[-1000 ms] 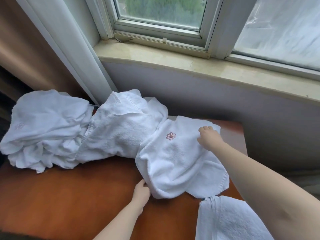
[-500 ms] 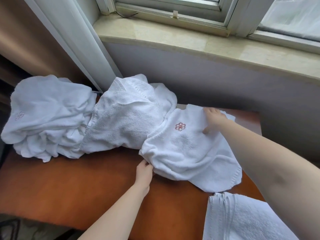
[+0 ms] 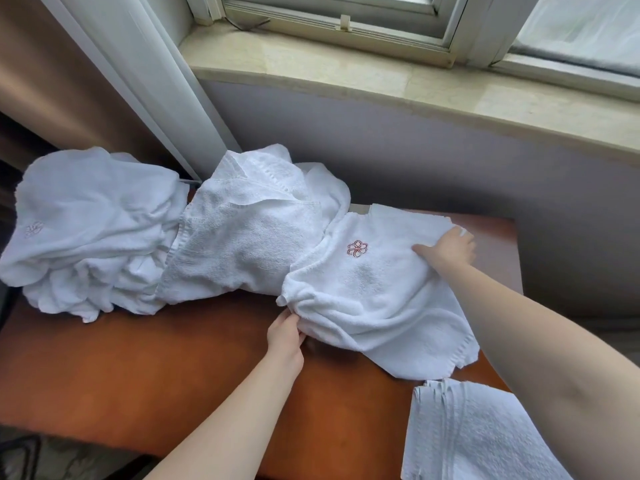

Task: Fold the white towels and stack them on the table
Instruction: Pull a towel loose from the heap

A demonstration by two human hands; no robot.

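A white terry towel with a small red flower emblem (image 3: 374, 292) lies spread and rumpled in the centre-right of the frame, on the reddish-brown wooden worktop (image 3: 145, 375), its near-right edge hanging ragged toward the lower right. The left hand (image 3: 285, 341), reaching up from the bottom centre, pinches the bunched near-left corner of this towel between thumb and fingers, just at the worktop surface. The right hand (image 3: 448, 249), coming in from the right edge on a bare forearm, grips the towel's far-right part, thumb stretched along the cloth and fingers curled over its far edge. Touching the emblem towel on its left, a second crumpled white terry towel (image 3: 249, 237) sits in the middle of the frame, its hemmed edges folded over one another. Farther left, a heap of loose white towels (image 3: 93, 233) fills the left side of the worktop, one of them showing a faint pale emblem. In the lower right corner lies a folded white towel with ribbed stripes (image 3: 478, 441), just apart from the emblem towel's hanging edge. Behind the worktop a grey wall rises to a beige stone window sill (image 3: 381, 77) across the top, with a white window frame (image 3: 346, 29) above it and a brown curtain (image 3: 52, 81) in the upper left.
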